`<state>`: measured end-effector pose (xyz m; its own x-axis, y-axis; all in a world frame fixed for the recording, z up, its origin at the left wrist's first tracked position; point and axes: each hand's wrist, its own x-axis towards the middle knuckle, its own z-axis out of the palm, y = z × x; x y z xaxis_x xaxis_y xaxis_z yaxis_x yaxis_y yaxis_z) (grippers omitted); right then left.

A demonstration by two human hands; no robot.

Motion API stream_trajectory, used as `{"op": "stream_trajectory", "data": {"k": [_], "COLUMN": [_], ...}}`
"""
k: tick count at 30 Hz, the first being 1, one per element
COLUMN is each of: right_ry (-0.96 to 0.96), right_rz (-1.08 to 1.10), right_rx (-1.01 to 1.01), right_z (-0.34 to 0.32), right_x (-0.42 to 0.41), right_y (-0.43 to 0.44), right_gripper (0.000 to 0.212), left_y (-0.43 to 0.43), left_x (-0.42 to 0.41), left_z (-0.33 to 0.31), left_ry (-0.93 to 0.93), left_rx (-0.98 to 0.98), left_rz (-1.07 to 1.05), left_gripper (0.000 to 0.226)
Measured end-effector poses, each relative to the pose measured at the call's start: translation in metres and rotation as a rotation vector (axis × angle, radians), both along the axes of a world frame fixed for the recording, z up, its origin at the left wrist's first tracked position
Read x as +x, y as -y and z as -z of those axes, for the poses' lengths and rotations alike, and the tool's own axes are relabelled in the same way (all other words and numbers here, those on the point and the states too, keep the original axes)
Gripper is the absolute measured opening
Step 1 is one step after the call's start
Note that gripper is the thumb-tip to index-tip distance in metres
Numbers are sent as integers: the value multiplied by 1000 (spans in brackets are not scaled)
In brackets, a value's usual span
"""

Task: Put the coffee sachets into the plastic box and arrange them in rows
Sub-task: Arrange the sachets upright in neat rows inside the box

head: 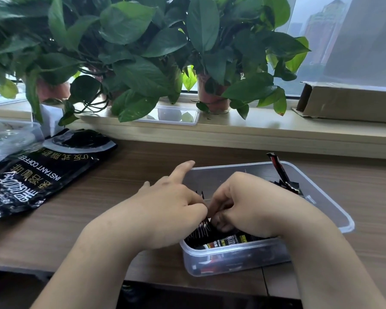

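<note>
A clear plastic box (328, 198) stands on the wooden table, right of centre. Black coffee sachets (234, 238) lie inside it, packed along the near wall. One sachet (279, 169) stands tilted against the far right corner. Both hands are inside the box. My left hand (174, 206) pinches sachet tops with thumb and curled fingers, its index finger pointing away over the far rim. My right hand (247, 204) is curled over the sachets and grips them next to the left hand. The sachets under both hands are hidden.
A large black instant coffee bag (38, 172) lies flat at the left. Clear plastic lids and containers (9, 141) sit at the far left. Potted plants (129, 63), another clear box (176, 114) and a cardboard box (348, 101) line the windowsill behind.
</note>
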<state>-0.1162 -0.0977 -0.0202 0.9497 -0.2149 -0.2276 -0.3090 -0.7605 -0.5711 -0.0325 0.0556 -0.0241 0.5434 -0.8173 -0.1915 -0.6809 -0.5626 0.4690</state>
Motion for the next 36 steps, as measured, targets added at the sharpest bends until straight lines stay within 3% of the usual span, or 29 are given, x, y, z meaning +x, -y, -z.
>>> {"op": "stream_trajectory", "data": {"k": [4,9,13,17,20,28,36], "right_ry": [87,33,-46,-135,-198,-182,21], "right_rz": [14,-41,-99,-88,-85,-155,-269], "right_rx": [-127,-286,-157,-147,-153,-137,-59], "right_z": [-9,-3,-6,-11,-12,-20,-20], "right_x": [-10,-11,-12,-12,-13,-19,-27], "right_y": [8,4,0,-2,-2,0,12], "right_gripper": [33,16,19,32,27,45,16], "left_y": [1,2,3,5,5,4,5], "left_x": [-1,-2,-3,-4,-4,-6,-7], "left_z": [-2,-4,-4,-4,-4,-5,-7], "left_ry": [32,48,60,59,55,56,73], "left_rx": [53,80,80,80,78,84,96], "left_rz": [-9,-23,-41,-57,-61,-68,-65], "left_gripper": [40,39,39,39,40,40,42]}}
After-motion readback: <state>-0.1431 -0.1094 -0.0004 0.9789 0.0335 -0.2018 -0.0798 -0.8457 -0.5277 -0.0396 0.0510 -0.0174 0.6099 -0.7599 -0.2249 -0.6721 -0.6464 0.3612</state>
